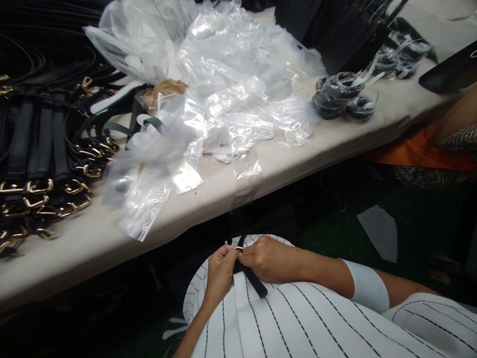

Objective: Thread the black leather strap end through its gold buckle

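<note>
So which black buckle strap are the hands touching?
The black strap over the striped cloth, its buckle between the left hand and the right hand. The other buckled straps lie on the table.

A long table (216,186) covered in a pale cloth is seen running diagonally across the view, its near edge lit softly and the space beneath it left in deep shadow. A dark floor (335,238), apparently green though poorly lit, can be made out beyond the table's edge, where a pale, angular scrap (379,232) is laid flat. Light is thrown onto the tabletop from above, while the lower corners of the room are left dim.
</note>
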Available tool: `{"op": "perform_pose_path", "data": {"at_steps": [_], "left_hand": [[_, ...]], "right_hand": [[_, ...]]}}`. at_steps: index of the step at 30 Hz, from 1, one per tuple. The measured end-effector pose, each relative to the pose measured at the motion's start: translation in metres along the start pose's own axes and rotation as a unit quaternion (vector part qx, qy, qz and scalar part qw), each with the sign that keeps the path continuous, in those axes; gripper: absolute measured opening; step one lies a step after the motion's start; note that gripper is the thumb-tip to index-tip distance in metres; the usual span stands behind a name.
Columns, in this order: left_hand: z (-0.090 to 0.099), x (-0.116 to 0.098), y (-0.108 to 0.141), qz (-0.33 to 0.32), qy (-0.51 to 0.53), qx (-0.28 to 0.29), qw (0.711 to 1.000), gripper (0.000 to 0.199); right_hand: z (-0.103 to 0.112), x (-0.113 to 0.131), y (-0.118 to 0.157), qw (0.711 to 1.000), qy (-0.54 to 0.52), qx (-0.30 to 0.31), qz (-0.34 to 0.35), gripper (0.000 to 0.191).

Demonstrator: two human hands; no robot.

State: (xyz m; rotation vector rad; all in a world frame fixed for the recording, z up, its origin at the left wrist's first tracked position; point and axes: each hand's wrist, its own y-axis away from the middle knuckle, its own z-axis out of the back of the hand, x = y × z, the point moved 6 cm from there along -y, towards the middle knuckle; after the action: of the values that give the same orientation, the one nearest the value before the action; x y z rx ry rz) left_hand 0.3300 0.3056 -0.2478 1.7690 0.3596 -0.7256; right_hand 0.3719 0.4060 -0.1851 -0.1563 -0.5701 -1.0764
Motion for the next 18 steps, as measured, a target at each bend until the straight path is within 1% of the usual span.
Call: {"op": "perform_pose_path", "data": {"at_steps": [3, 6, 11, 12, 14, 18], "left_hand": [[-0.002, -0.002, 0.001, 0.005, 0.006, -0.005, 1.000, 0.013], [-0.001, 0.000, 0.000, 0.009, 0.014, -0.006, 1.000, 0.013], [0.003, 0.004, -0.007, 0.006, 0.039, -0.003, 0.999, 0.017], [0.004, 0.003, -0.009, 0.003, 0.044, 0.002, 0.999, 0.019], [0.003, -0.001, -0.011, -0.001, 0.053, 0.022, 0.998, 0.023], [0.001, -0.014, -0.012, -0.007, 0.068, 0.077, 0.995, 0.028]], "right_hand": [[0.001, -0.001, -0.001, 1.000, 0.001, 0.012, 0.001, 0.016], [0.003, 0.000, -0.003, 1.000, 0.008, 0.009, 0.009, 0.015], [-0.001, 0.005, -0.010, 0.998, 0.061, 0.015, 0.022, 0.018], [-0.001, 0.006, -0.012, 0.997, 0.077, 0.005, 0.025, 0.020], [-0.001, 0.009, -0.014, 0.991, 0.124, -0.033, 0.031, 0.022], [0.000, 0.012, -0.016, 0.966, 0.209, -0.144, 0.042, 0.020]]}}
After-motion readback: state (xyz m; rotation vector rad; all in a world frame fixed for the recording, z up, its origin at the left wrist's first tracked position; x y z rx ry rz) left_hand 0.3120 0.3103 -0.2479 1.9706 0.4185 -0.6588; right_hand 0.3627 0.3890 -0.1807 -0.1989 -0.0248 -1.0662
